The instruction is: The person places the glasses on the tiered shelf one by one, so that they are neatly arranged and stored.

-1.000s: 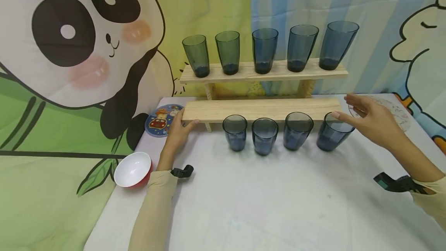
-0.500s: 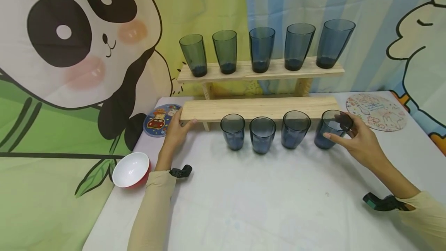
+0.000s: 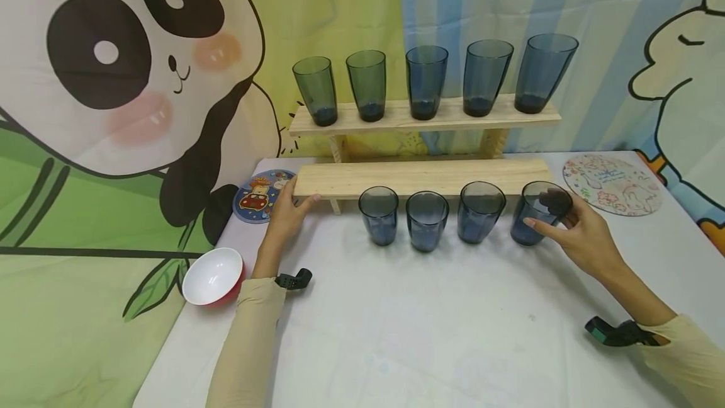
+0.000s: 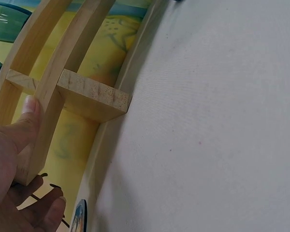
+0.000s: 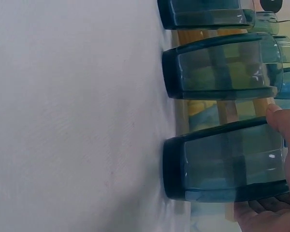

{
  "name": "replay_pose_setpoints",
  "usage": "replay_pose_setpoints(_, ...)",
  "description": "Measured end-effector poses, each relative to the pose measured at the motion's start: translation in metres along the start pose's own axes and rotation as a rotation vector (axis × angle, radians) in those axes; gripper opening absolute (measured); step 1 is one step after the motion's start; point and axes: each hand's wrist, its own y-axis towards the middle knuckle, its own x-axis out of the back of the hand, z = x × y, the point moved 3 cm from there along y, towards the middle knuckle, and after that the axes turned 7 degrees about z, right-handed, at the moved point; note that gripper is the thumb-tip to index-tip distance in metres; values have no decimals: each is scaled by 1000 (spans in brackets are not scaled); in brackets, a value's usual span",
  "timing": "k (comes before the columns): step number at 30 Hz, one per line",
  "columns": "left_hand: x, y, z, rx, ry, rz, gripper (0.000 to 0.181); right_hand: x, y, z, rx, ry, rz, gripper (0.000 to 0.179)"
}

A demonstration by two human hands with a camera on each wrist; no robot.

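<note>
Within the last second the right hand (image 3: 589, 238) has been lowered from beside the rim of the rightmost front glass (image 3: 533, 209) to its side; the glass is now grasped between thumb and fingers, the thumb laid on the near side. Hardly any shift is noted over the latest half second. The glass is seen standing on the white tabletop (image 3: 408, 326), just in front of the lower shelf (image 3: 419, 176), with its base down in the right wrist view; contact is judged made, lifting not yet begun. The left hand (image 3: 287, 213) is kept clasped on the shelf's left end, apparently as a steadying hold. Three other front glasses (image 3: 427, 222) are left untouched; five more glasses (image 3: 426, 84) are seen on the upper shelf (image 3: 391, 119).
</note>
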Motion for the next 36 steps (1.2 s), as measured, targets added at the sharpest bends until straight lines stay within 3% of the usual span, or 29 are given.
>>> replay_pose_setpoints(10,0,-1,5,2,20,-3,89,21,5,41,-34,-40,32,83)
replay_pose_setpoints(17,0,-1,5,-5,21,-6,90,40,27,68,10,-99,-42,71)
replay_pose_setpoints(28,-2,-1,3,-11,5,-1,90,50,75,65,-33,-123,-86,76)
replay_pose_setpoints(36,0,-2,0,-11,2,0,89,49,88,58,-52,-84,-62,76)
